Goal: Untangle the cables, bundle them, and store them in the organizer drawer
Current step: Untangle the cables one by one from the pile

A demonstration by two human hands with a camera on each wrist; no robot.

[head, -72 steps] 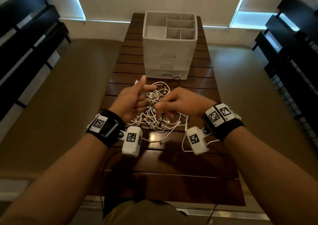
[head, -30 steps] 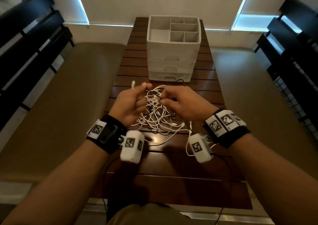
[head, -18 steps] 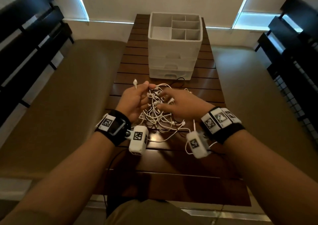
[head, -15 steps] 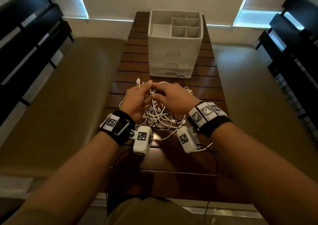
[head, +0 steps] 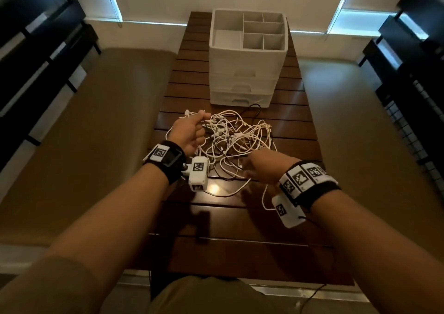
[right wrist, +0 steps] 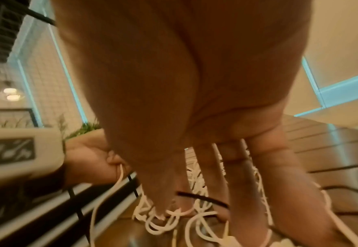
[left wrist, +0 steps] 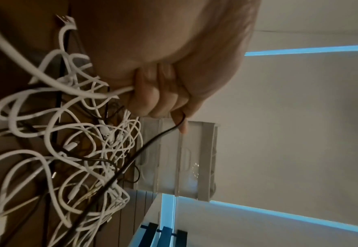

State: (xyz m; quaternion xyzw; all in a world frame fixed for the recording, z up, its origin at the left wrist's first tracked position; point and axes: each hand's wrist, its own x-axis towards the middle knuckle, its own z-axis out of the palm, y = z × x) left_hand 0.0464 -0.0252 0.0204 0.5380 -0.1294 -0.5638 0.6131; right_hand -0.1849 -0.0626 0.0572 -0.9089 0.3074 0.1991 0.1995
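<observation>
A tangle of white cables with a few thin black ones lies on the dark slatted table, in front of the white organizer. My left hand is a fist at the tangle's left edge. In the left wrist view its fingers curl round a white cable and a thin black cable. My right hand hovers at the tangle's near right side. Its fingers are straight and spread down among the cables; a black strand crosses by the thumb.
The organizer's drawers are closed and its top has empty open compartments. Padded benches flank the table on both sides. Dark slatted chairs stand at the far left and right. Wrist cameras and their own leads hang below both wrists.
My right hand has pulled back from beside the left hand to the near right side of the tangle, with its fingers spread. The left hand keeps its grip on the cables.
</observation>
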